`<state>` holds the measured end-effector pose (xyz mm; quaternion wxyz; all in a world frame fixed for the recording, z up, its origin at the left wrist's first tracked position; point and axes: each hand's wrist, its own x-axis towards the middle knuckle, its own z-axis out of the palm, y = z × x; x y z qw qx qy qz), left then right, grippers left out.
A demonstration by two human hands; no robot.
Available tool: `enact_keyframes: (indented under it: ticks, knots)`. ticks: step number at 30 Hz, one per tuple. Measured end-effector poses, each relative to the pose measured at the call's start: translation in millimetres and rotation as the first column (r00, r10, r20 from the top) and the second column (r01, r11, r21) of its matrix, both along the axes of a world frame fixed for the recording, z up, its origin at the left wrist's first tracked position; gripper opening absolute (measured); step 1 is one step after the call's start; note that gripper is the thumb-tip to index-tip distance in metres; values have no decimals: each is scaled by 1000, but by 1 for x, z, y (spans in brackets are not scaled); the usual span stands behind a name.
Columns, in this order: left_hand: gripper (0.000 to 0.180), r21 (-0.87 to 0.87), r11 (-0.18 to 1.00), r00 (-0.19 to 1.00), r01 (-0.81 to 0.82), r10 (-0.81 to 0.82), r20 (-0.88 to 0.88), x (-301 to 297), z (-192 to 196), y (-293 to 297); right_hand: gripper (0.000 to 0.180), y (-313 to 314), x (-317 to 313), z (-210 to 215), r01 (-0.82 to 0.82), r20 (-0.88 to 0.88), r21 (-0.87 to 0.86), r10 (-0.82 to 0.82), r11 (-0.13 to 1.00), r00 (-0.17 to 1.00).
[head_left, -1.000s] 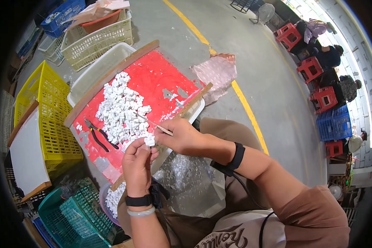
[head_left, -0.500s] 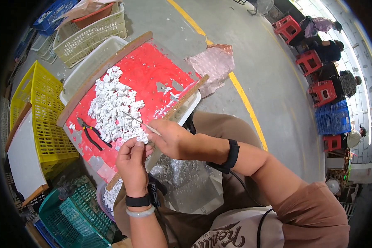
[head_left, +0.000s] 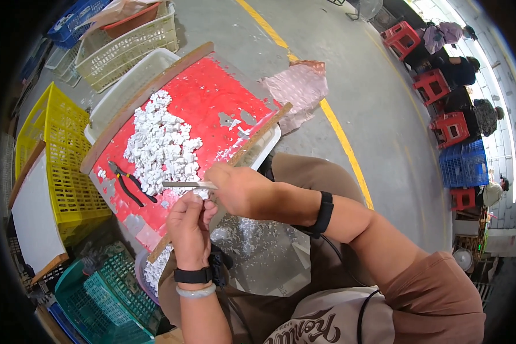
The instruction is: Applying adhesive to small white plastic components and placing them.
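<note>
now metal tool turned more sideways, right hand gripping it, left hand pinching a white piece

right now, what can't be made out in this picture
All in the head view:
White piece: full shape, hidden by the left hand.
Flat grey tool: gripped end, covered by the right hand.
Pile of white pieces: exact shapes, too small; lower ones buried under upper ones.
Pale tub: most of its inside, covered by the red board.
Fan: upper part, cut off by the top edge.
</note>
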<state>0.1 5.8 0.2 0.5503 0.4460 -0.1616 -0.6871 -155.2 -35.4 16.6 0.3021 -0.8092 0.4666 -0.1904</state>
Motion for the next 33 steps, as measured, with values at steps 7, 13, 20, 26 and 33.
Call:
enact_keyframes:
  ticks: [7, 13, 20, 26, 33]
  knots:
    - [18, 37, 999, 998, 3, -1, -68, 2, 9, -1, 8, -4, -16, 24, 86, 306, 327, -191, 941, 933]
    - [19, -3, 999, 999, 45, -45, 7, -2, 8, -1, 10, 0, -11, 17, 51, 416, 341, -199, 939, 887]
    - [25, -21, 998, 998, 63, -63, -13, -6, 9, 0, 9, 3, -7, 13, 105, 441, 159, -166, 982, 882]
    - [28, -113, 982, 899, 149, -87, 429, -7, 10, 1, 10, 2, -6, 9, 96, 456, 136, -148, 986, 877]
    - [25, -121, 987, 984, 103, -83, 158, 2, 14, 4, 11, -11, -20, 18, 195, 282, 242, -261, 951, 923]
